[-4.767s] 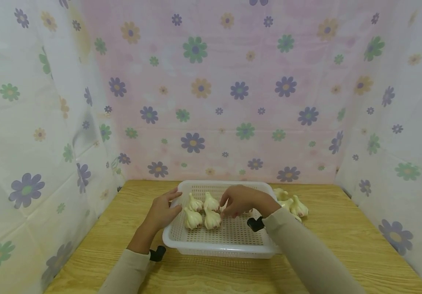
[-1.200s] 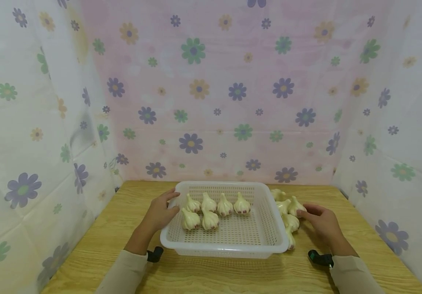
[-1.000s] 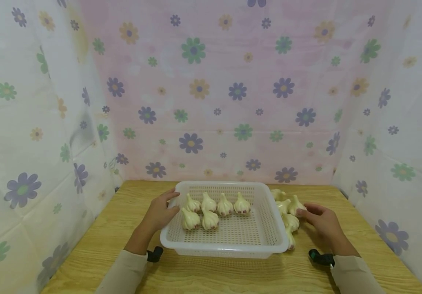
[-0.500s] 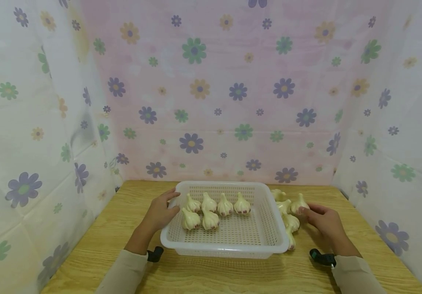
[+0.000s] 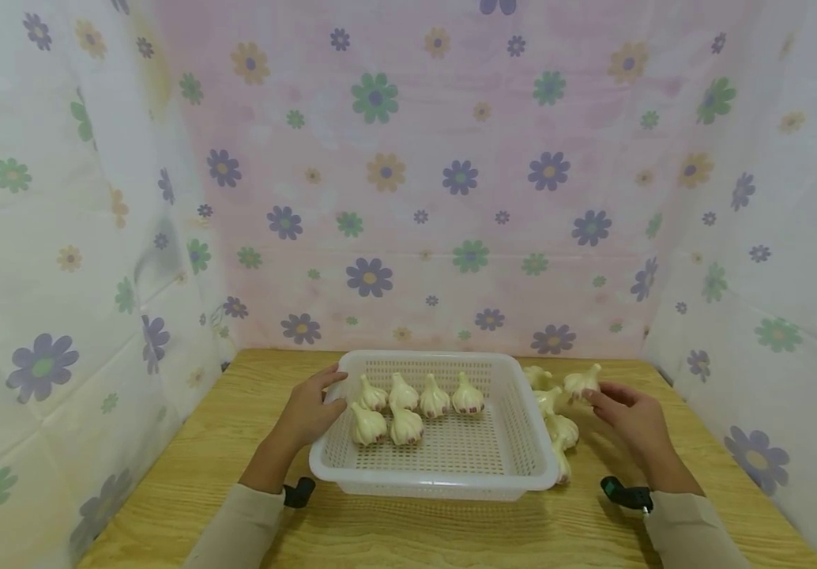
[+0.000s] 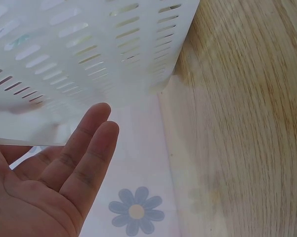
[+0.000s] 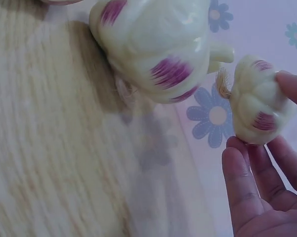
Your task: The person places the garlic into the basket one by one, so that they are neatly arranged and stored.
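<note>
My right hand (image 5: pixel 632 419) pinches a garlic bulb (image 5: pixel 581 384) between thumb and fingertips, above the table to the right of the basket. In the right wrist view this garlic bulb (image 7: pixel 259 101) shows purple streaks and a tuft of roots, its neck pointing away. My left hand (image 5: pixel 309 411) holds the left rim of a white plastic basket (image 5: pixel 433 480), with thumb and forefinger over the edge. In the left wrist view, two fingers (image 6: pixel 91 158) lie outside the slotted wall. Inside the basket, several garlic bulbs (image 5: pixel 407 427) sit in two rows towards the back left.
More garlic bulbs (image 5: pixel 562 431) lie against the basket's right side, partly hidden by its rim. A wooden table (image 5: pixel 672 442) carries everything. Flower-patterned cloth (image 5: pixel 408 237) hangs at the back and both sides.
Earlier, my right hand was inside the basket; the back row has since gained visible bulbs. It then took a garlic bulb from the right-hand pile, lifting and tilting it. My left hand stays put.
</note>
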`<state>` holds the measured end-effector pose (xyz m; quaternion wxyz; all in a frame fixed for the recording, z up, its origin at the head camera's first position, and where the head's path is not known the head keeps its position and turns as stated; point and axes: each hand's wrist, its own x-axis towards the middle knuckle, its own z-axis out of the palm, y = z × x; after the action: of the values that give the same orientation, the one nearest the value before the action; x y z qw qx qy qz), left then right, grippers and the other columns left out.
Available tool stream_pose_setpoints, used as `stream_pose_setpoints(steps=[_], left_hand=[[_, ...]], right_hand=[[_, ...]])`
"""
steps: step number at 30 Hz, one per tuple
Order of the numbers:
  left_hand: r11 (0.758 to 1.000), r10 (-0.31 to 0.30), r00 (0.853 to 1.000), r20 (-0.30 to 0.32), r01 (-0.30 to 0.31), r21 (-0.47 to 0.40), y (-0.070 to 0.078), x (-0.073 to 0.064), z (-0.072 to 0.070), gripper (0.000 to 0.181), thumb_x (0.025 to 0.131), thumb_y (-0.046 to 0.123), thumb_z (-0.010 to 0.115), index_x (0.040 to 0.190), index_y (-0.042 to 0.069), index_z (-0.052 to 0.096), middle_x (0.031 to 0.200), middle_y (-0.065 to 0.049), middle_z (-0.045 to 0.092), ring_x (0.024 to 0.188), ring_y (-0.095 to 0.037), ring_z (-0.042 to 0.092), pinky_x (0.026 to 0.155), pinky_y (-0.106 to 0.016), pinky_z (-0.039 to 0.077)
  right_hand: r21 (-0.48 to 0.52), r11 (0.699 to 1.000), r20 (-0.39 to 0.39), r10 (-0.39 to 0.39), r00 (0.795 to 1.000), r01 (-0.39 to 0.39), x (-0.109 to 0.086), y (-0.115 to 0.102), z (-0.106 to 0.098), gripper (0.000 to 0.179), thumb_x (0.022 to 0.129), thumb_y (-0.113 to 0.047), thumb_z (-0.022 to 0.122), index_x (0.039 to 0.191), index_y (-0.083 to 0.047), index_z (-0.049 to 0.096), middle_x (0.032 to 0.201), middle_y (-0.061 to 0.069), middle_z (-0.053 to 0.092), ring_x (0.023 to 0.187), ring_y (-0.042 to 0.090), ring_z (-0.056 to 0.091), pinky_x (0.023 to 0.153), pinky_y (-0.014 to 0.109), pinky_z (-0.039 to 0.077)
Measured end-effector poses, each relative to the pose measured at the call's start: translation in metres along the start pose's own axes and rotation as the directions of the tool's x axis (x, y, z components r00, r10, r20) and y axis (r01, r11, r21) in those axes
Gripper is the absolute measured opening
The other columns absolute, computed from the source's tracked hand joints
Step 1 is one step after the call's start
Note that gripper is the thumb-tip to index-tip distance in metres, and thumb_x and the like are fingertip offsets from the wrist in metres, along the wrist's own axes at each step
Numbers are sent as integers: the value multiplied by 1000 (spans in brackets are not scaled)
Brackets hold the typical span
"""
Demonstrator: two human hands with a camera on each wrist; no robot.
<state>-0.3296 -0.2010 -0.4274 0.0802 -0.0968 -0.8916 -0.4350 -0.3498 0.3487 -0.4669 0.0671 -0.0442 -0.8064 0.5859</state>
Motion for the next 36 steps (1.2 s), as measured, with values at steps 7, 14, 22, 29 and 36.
stream_pose_setpoints(steps=[7, 14, 22, 29, 36], left_hand=[[1000, 1, 1000, -7, -1, -6, 0, 0, 1, 53, 94, 15, 63, 146, 6, 58, 166, -9, 39, 120, -39, 68, 74, -37, 65], [1000, -5, 1000, 3, 5, -23, 1, -2, 2, 54, 95, 16, 63, 147, 5, 57, 166, -10, 38, 121, -40, 67, 74, -37, 65], [1000, 1, 1000, -6, -2, -9, 0, 1, 0, 53, 95, 17, 63, 147, 6, 58, 166, -10, 39, 122, -40, 67, 78, -39, 65], [1000, -2, 1000, -5, 2, -2, 0, 2, -1, 53, 95, 16, 63, 147, 6, 57, 166, -11, 38, 121, -40, 67, 76, -39, 65], [1000, -3, 1000, -4, 3, -12, -2, 1, 0, 53, 96, 17, 64, 147, 7, 58, 166, -8, 39, 118, -37, 69, 76, -38, 65]], right_hand=[[-43, 997, 9, -66, 998, 66, -3, -10, 1, 93, 95, -49, 70, 162, -1, 28, 141, 18, 50, 98, 4, 71, 90, 28, 61], [-130, 983, 53, -124, 991, 130, -7, -30, -1, 88, 99, -50, 65, 160, 3, 30, 155, 28, 38, 95, -2, 69, 89, 30, 62], [-266, 941, 82, -195, 977, 210, -5, -66, 3, 75, 96, -58, 63, 149, -7, 48, 154, 20, 45, 93, -16, 59, 98, 57, 56], [-307, 902, 115, -281, 953, 303, -7, -95, 12, 67, 94, -56, 69, 144, -14, 55, 139, 12, 57, 101, 2, 67, 86, 41, 62], [-325, 866, 165, -343, 925, 380, -5, -116, 27, 61, 90, -53, 75, 136, -16, 61, 134, 11, 62, 111, 33, 70, 79, 35, 63]])
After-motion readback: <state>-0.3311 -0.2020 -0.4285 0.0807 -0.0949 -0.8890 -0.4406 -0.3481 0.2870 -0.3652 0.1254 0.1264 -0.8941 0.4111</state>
